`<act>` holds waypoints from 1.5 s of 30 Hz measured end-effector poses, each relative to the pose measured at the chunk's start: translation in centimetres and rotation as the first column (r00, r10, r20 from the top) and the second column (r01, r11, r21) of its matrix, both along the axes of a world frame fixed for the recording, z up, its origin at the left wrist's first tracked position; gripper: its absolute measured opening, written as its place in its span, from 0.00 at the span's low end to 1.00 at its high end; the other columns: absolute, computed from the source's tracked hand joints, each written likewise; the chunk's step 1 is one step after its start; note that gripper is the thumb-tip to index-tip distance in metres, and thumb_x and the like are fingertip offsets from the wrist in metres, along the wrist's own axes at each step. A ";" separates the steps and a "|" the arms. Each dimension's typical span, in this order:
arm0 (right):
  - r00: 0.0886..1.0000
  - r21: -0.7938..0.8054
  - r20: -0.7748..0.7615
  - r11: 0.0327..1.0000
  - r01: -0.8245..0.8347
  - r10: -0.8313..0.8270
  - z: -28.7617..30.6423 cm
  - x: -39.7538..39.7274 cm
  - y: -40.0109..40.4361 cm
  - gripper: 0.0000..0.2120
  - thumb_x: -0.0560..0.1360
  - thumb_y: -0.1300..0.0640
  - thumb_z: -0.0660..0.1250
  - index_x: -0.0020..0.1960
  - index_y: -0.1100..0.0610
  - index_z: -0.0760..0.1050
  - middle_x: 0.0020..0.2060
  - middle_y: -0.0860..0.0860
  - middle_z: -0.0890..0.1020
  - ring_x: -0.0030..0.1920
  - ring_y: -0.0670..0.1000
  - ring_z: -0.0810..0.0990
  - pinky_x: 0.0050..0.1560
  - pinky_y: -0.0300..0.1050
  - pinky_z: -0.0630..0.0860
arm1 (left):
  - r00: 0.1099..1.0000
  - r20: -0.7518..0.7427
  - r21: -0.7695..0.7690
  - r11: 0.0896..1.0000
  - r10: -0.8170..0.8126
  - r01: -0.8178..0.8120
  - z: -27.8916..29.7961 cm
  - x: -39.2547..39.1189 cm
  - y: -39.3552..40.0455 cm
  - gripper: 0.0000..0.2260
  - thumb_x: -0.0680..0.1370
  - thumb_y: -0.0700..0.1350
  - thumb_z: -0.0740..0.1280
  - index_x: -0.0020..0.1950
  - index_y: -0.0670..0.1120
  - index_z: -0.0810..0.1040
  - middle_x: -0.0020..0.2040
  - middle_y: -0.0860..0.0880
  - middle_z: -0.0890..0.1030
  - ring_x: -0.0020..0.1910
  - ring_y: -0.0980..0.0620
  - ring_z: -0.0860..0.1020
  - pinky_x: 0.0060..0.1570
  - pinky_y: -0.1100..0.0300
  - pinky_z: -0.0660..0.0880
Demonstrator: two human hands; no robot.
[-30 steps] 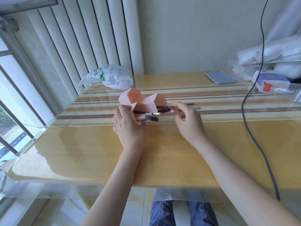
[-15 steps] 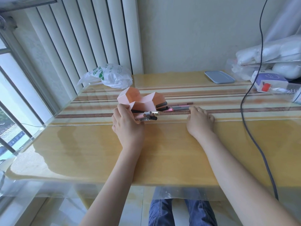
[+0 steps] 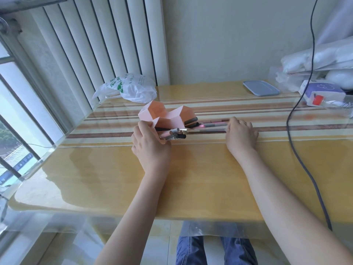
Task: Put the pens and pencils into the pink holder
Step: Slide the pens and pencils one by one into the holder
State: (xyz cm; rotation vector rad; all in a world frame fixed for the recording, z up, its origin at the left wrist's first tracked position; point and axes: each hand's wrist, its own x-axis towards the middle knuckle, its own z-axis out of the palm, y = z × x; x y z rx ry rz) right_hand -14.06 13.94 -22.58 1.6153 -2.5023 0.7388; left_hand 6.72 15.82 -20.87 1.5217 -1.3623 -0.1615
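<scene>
Shift: right hand [image 3: 241, 135] stays at the far ends of the loose pens and pencils [image 3: 208, 127], barely moved since half a second ago.
Right grip: fingers on those ends; whether they pinch, cannot tell.
Left grip: left hand [image 3: 150, 145] curled around a bundle [image 3: 172, 134].
Pink holder [image 3: 168, 116]: on its side on the tabletop [image 3: 191, 169], touching the left hand.

Left hand [image 3: 150, 145] curled — right hand [image 3: 241, 136] flat

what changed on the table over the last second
The right hand let go of the pens by the pink holder and slid rightward to the far ends of the pens and pencils lying on the table, fingers now resting on them. The left hand kept its grip on the holder, which stayed lying on its side.
</scene>
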 end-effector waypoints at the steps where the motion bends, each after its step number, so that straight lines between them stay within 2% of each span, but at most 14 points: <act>1: 1.000 -0.014 0.001 1.000 -0.007 0.007 0.0 -0.1 0.0 0.06 0.78 0.64 0.57 0.52 0.57 0.70 0.56 0.56 0.77 0.59 0.59 0.70 0.54 0.53 0.66 | 1.000 0.007 -0.003 1.000 -0.001 0.001 0.0 0.0 0.0 0.21 0.66 0.35 0.67 0.55 0.45 0.66 0.56 0.45 0.71 0.58 0.43 0.67 0.52 0.51 0.63; 4: 0.996 -0.105 0.065 0.993 -0.049 0.056 0.3 -0.2 0.3 0.04 0.79 0.60 0.60 0.45 0.55 0.68 0.50 0.55 0.78 0.55 0.59 0.71 0.46 0.49 0.64 | 0.999 0.032 -0.007 1.000 0.003 -0.003 -0.1 -0.1 -0.1 0.22 0.65 0.33 0.67 0.55 0.45 0.66 0.55 0.45 0.71 0.57 0.43 0.67 0.53 0.51 0.63; 6: 0.957 -0.246 0.248 0.965 -0.086 0.148 0.9 0.0 0.7 0.05 0.78 0.58 0.63 0.44 0.56 0.70 0.45 0.52 0.78 0.50 0.55 0.75 0.41 0.46 0.66 | 0.999 0.037 -0.005 1.000 0.005 -0.005 -0.1 0.0 -0.1 0.22 0.64 0.33 0.67 0.55 0.45 0.66 0.55 0.46 0.71 0.57 0.43 0.67 0.53 0.51 0.63; 8: 0.771 -0.398 0.560 0.915 -0.070 0.303 1.9 0.4 1.2 0.03 0.77 0.58 0.66 0.45 0.57 0.73 0.41 0.46 0.78 0.43 0.46 0.77 0.37 0.42 0.70 | 0.999 0.038 -0.002 1.000 0.005 -0.005 -0.2 0.0 -0.1 0.22 0.65 0.33 0.67 0.56 0.45 0.66 0.55 0.46 0.71 0.58 0.43 0.67 0.54 0.50 0.64; 10: 0.458 -0.500 0.768 0.866 -0.006 0.447 2.8 0.9 1.7 0.03 0.77 0.60 0.67 0.45 0.55 0.73 0.40 0.47 0.80 0.40 0.43 0.80 0.39 0.38 0.74 | 0.999 0.040 0.000 1.000 0.005 -0.005 -0.2 0.0 0.0 0.22 0.65 0.34 0.67 0.56 0.46 0.66 0.56 0.46 0.71 0.58 0.43 0.67 0.54 0.50 0.64; 11: 0.364 -0.543 0.788 0.840 0.028 0.497 3.0 0.9 1.7 0.04 0.77 0.61 0.66 0.44 0.54 0.73 0.40 0.49 0.81 0.38 0.44 0.82 0.39 0.37 0.75 | 0.999 0.038 -0.001 1.000 0.004 -0.004 -0.1 0.0 0.0 0.22 0.65 0.34 0.67 0.55 0.46 0.66 0.55 0.46 0.71 0.58 0.43 0.67 0.54 0.50 0.64; 14: 0.267 -0.636 0.763 0.757 0.152 0.588 3.3 0.9 1.8 0.06 0.78 0.63 0.65 0.45 0.54 0.72 0.41 0.51 0.81 0.36 0.45 0.82 0.39 0.35 0.77 | 1.000 0.026 0.001 1.000 0.010 -0.010 0.0 0.0 0.1 0.21 0.65 0.33 0.66 0.55 0.45 0.66 0.55 0.46 0.71 0.57 0.44 0.67 0.53 0.50 0.63; 15: 0.197 -0.642 0.766 0.733 0.224 0.612 3.4 0.8 1.9 0.06 0.77 0.64 0.65 0.46 0.55 0.71 0.41 0.52 0.80 0.36 0.46 0.82 0.40 0.36 0.77 | 1.000 0.025 0.002 1.000 0.011 -0.012 0.0 0.0 0.2 0.21 0.65 0.33 0.66 0.55 0.45 0.66 0.55 0.46 0.71 0.57 0.44 0.67 0.53 0.50 0.63; 18: -0.097 -0.566 0.741 0.696 0.441 0.664 3.8 0.2 2.2 0.09 0.76 0.66 0.67 0.48 0.55 0.69 0.41 0.53 0.80 0.37 0.48 0.82 0.40 0.37 0.78 | 1.000 0.027 -0.003 1.000 0.015 -0.015 0.0 0.0 0.2 0.21 0.65 0.34 0.66 0.55 0.45 0.66 0.55 0.46 0.71 0.57 0.44 0.67 0.52 0.52 0.62; 21: -0.215 -0.534 0.692 0.689 0.490 0.689 3.9 0.2 2.5 0.11 0.75 0.66 0.68 0.47 0.54 0.68 0.40 0.52 0.80 0.36 0.48 0.82 0.40 0.37 0.78 | 0.999 0.037 -0.006 1.000 0.016 -0.016 -0.1 -0.1 0.1 0.21 0.65 0.34 0.66 0.55 0.45 0.66 0.55 0.46 0.71 0.56 0.44 0.67 0.51 0.52 0.62; 31: -0.082 -0.659 0.691 0.672 0.338 0.718 4.3 1.2 3.0 0.10 0.74 0.65 0.70 0.47 0.53 0.71 0.42 0.55 0.82 0.38 0.48 0.81 0.41 0.37 0.77 | 0.999 0.044 -0.013 1.000 0.020 -0.020 0.0 -0.1 0.2 0.20 0.66 0.33 0.65 0.54 0.45 0.67 0.54 0.46 0.71 0.56 0.43 0.67 0.52 0.50 0.63; 38: 0.224 -0.742 0.650 0.543 0.394 0.726 4.4 0.7 3.2 0.11 0.75 0.67 0.68 0.45 0.54 0.69 0.40 0.59 0.80 0.33 0.48 0.79 0.39 0.39 0.76 | 0.998 0.052 -0.008 1.000 0.023 -0.023 -0.1 -0.1 0.1 0.21 0.65 0.33 0.66 0.55 0.46 0.66 0.55 0.46 0.71 0.56 0.44 0.67 0.52 0.51 0.62; 42: 0.311 -0.793 0.607 0.579 0.186 0.731 4.4 1.9 3.1 0.10 0.74 0.68 0.68 0.43 0.55 0.70 0.41 0.63 0.81 0.35 0.49 0.81 0.37 0.38 0.76 | 0.998 0.062 -0.006 1.000 0.022 -0.022 -0.1 -0.1 0.1 0.21 0.65 0.33 0.67 0.55 0.46 0.66 0.55 0.46 0.71 0.56 0.44 0.67 0.52 0.52 0.62; 45: 0.447 -0.783 0.548 0.621 -0.024 0.707 4.1 2.8 3.0 0.10 0.72 0.66 0.71 0.38 0.55 0.74 0.38 0.50 0.84 0.34 0.45 0.81 0.35 0.34 0.74 | 0.999 0.051 -0.012 1.000 0.019 -0.019 -0.1 -0.1 0.1 0.21 0.65 0.33 0.67 0.55 0.46 0.67 0.55 0.46 0.71 0.56 0.44 0.67 0.51 0.53 0.62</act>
